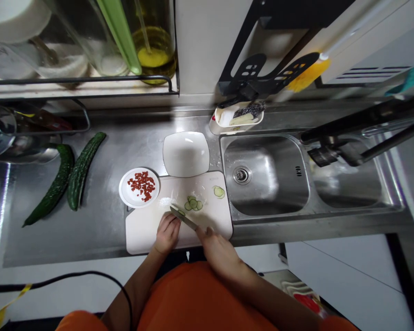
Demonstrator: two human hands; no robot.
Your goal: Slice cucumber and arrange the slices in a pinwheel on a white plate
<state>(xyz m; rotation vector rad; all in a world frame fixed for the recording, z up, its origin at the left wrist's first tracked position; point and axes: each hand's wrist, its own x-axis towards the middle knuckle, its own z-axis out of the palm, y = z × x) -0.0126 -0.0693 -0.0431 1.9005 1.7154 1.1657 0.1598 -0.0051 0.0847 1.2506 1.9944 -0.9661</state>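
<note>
My right hand (pixel 218 248) grips the handle of a kitchen knife (pixel 186 219), its blade pointing up and left over the white cutting board (pixel 141 234). Beside the blade, my left hand (pixel 167 231) has its fingers curled together on a piece of cucumber, mostly hidden beneath them. A fresh green edge shows at the blade. Several round cucumber slices (pixel 193 203) overlap near the board's middle, and a few thin pale slices (pixel 219 192) lie at its upper right. On the board's upper left corner rests a white plate (pixel 123 193) with diced red pieces (pixel 143 185).
A white square dish (pixel 186 154) touches the board's far edge. Two whole cucumbers (pixel 84 172) lie on the steel counter at left. A double sink (pixel 267 177) with a black faucet (pixel 352 133) is at right. An overhead rack (pixel 89 87) holds jars and oil.
</note>
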